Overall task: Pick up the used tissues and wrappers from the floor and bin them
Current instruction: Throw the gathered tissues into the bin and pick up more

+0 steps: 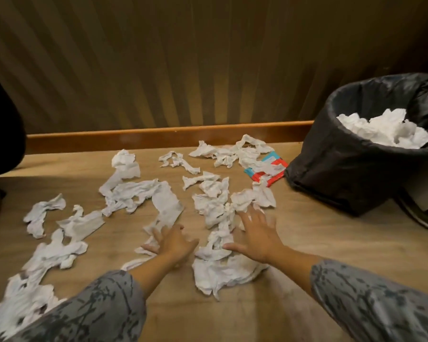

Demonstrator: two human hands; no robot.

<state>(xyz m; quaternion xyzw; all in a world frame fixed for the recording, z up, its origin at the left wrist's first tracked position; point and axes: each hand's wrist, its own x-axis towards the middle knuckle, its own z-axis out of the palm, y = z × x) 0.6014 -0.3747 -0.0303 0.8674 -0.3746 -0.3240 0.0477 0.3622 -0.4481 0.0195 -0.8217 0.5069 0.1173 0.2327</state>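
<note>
On the wooden floor [307, 233], crumpled white tissues [139, 196] lie scattered from the lower left corner of the view to the base of the bin. 1 red-and-teal wrapper [273, 172] lies flat just beside the bin, partly covered by tissue pieces. 1 larger wad of tissue [223, 272] lies between the 2 forearms, near the lower centre.

Left hand [174, 241]: fingers are spread and extended, palm down, over the end of a long flattened tissue strip [166, 208]. The grip is spread; the fingertips appear to touch the tissue, but motion blur prevents confirmation. Nothing is pinched.

Right hand [256, 234]: fingers are spread wide, palm down, over the central tissue pile [215, 206]. The grip is spread and encloses nothing. Whether the palm contacts the tissue cannot be determined.

Both forearms wear grey patterned sleeves [371, 299] and enter from the lower edge of the view.

Bin [344, 166]: stands at the right side, against the wall, lined with a black bag. Crumpled white tissues [386, 130] already fill its opening close to the rim.

Ribbed panelling [183, 65] covers the wall behind the floor area, with an orange-brown skirting board [158, 138] along its base. A dark object [0, 124] occupies the left edge; its identity cannot be determined.
</note>
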